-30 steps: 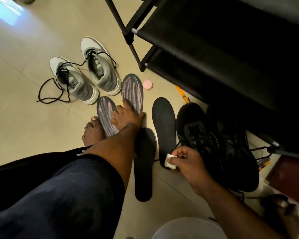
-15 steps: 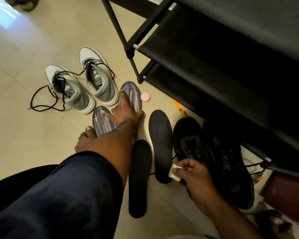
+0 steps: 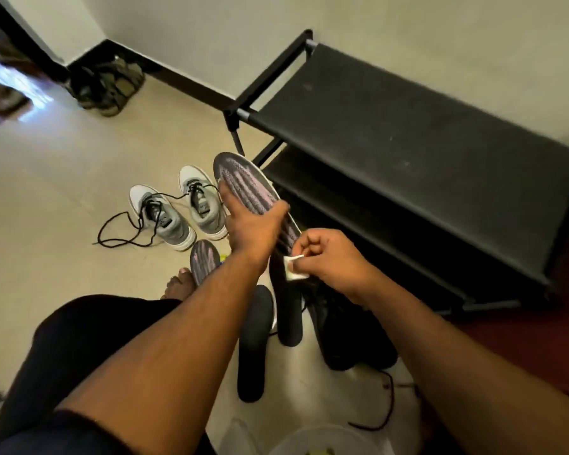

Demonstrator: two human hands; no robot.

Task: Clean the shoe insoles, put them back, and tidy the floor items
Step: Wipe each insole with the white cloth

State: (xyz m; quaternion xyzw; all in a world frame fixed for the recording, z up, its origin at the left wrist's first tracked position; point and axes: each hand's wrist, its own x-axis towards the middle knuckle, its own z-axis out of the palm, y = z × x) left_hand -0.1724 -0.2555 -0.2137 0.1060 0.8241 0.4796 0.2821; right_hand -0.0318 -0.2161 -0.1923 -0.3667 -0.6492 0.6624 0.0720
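We are holding a pink-striped insole (image 3: 243,185) in our left hand (image 3: 250,228) before the black shoe rack (image 3: 408,152); our right hand (image 3: 329,257) is pinching a white wipe (image 3: 294,272).

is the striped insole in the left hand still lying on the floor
No, the left hand holds one striped insole lifted off the floor, while the other striped insole lies below.
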